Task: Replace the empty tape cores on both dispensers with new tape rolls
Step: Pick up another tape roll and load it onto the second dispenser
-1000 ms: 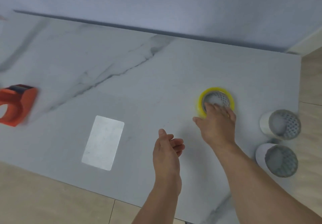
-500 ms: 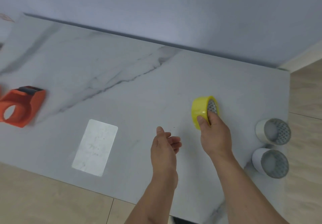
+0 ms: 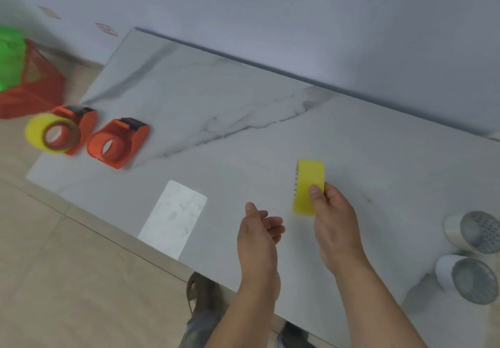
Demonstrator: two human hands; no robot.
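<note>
The right hand is gripping a round yellow tape roll by its rim, above the grey marble tabletop. The left hand is hanging loosely curled and empty. The roll is appearing light, stiff and smooth, best taken across its width. No writing is showing legibly.

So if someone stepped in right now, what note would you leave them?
Right hand: holding a yellow tape roll above the table.
Left hand: open, empty.
Far-left dispenser: already carries a yellow roll.
Second dispenser: hub bare, no roll.
Two white rolls lie at the table's right edge.
Left to do: fit the held roll onto the second dispenser.
</note>
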